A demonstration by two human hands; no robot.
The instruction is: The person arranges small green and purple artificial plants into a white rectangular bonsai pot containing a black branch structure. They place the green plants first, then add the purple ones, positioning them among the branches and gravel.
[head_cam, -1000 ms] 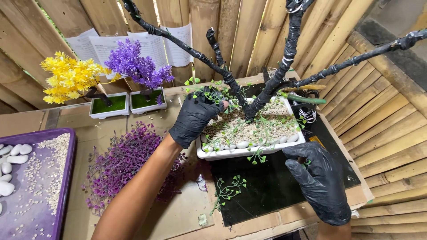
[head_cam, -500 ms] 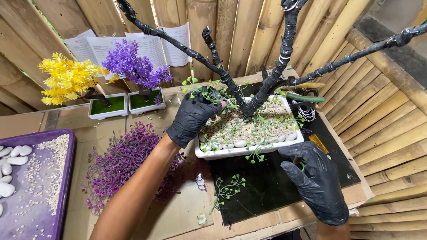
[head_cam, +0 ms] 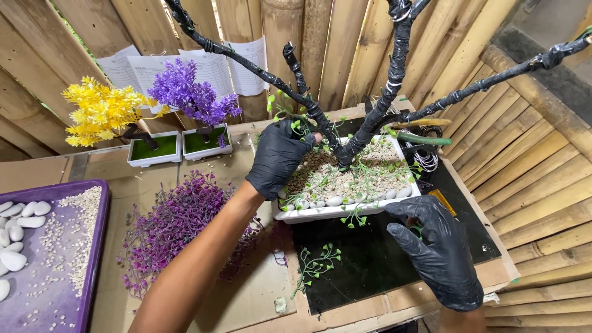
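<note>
Now the gloved left hand (head_cam: 280,157) fingers pinch a green leafy sprig (head_cam: 300,125) over the white rectangular gravel-filled pot (head_cam: 320,213); right hand (head_cam: 438,250) fingers curl around a small green piece (head_cam: 417,231).

Gloves on left hand (head_cam: 279,159) and right hand (head_cam: 441,250): glossy black rubber. Tree branches (head_cam: 394,80): shiny black tape wrap. Planter tray (head_cam: 345,211): smooth white, filled with rough gravel. Wall (head_cam: 320,37): smooth bamboo.

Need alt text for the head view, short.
A person's black-gloved left hand presses a green sprig by the black-wrapped tree trunk in a white gravel-filled tray; the right hand rests on a black mat. Purple foliage lies alongside.
</note>
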